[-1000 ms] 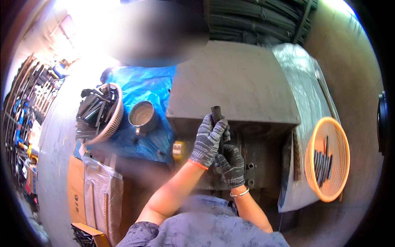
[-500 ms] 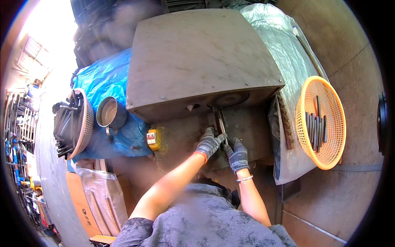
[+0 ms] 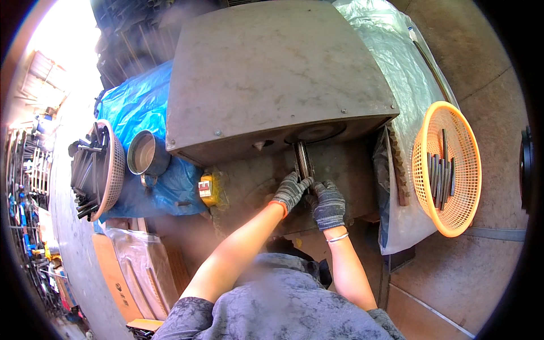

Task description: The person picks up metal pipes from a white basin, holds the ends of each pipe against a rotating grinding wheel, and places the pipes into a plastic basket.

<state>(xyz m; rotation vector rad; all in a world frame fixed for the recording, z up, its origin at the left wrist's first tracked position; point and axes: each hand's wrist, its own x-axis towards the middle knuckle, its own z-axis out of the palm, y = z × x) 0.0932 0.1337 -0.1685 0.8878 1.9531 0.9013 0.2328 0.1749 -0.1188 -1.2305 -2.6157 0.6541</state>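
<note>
Both my hands wear grey striped knit gloves at the front of a grey metal machine housing [image 3: 277, 62]. A shiny metal tube [image 3: 302, 157] runs from between my hands to a round dark disc [image 3: 318, 134] under the housing's front edge. On the tube's left side, my left hand [image 3: 292, 191] is closed, fingertips over its near part. My right hand [image 3: 328, 207] is curled by the tube's near end, right of the left hand. What its fingers hold is hidden. A small pale cone tip [image 3: 260, 145] sticks out left of the disc.
An orange basket [image 3: 420, 170] with several dark tubes stands at right. At left are a pink basket [image 3: 117, 170] piled with black tubes, a metal mug [image 3: 154, 164] on blue plastic sheeting [image 3: 136, 105], and a yellow switch box [image 3: 208, 190]. A toothed metal strip [image 3: 398, 170] lies right of the machine.
My right hand has moved up toward the disc and curled in more. My left hand has shifted slightly up, still at the tube. The view has shifted slightly.
</note>
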